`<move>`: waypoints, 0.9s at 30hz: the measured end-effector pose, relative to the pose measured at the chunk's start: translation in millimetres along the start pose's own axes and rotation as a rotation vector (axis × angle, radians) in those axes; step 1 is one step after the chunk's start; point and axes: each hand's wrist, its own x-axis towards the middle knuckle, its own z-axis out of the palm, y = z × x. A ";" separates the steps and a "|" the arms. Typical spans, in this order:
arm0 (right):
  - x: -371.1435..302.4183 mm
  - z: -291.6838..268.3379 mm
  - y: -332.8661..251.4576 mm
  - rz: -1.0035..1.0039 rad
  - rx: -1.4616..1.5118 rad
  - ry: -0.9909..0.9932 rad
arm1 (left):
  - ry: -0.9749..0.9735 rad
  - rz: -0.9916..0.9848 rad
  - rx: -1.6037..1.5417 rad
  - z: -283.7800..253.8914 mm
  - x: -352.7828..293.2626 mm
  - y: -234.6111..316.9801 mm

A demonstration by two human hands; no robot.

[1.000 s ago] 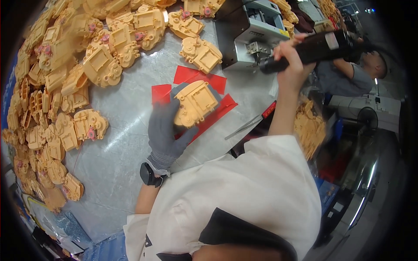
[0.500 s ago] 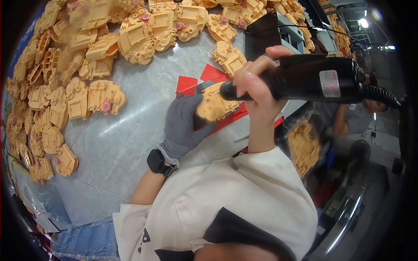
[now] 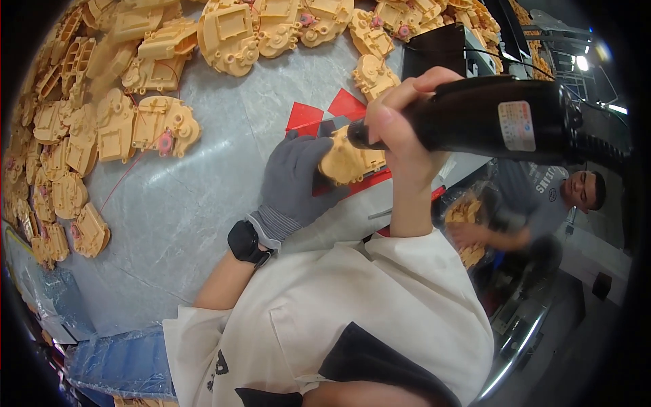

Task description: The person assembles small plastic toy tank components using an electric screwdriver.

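A grey glove covers my left hand [image 3: 298,173], its fingers wrapped round the left side of a yellow plastic housing [image 3: 342,160]. My bare right hand [image 3: 400,125] grips a black electric screwdriver [image 3: 468,117], held almost level, with a cable at its far right end. The screwdriver's nose points left, right at the housing's upper edge; whether its tip touches a screw is hidden. Beneath the housing are a dark block and red tape strips [image 3: 305,118] on the grey table [image 3: 203,224].
Many yellow housings [image 3: 227,37] lie along the table's left and far sides, some with pink parts and thin red wires. A black box [image 3: 434,51] stands at the far right. Another person [image 3: 536,203] reaches into a bag of yellow parts [image 3: 464,220]. Blue plastic-wrapped material [image 3: 122,363] sits lower left.
The view has shifted slightly. My hands keep the housing and screwdriver in nearly the same pose. The person at right has leaned in, a hand now at the bag of parts.
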 end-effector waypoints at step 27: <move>-25.4 -102.7 -62.5 -0.216 0.438 0.407 | 0.156 -0.468 -0.798 -64.7 7.0 56.1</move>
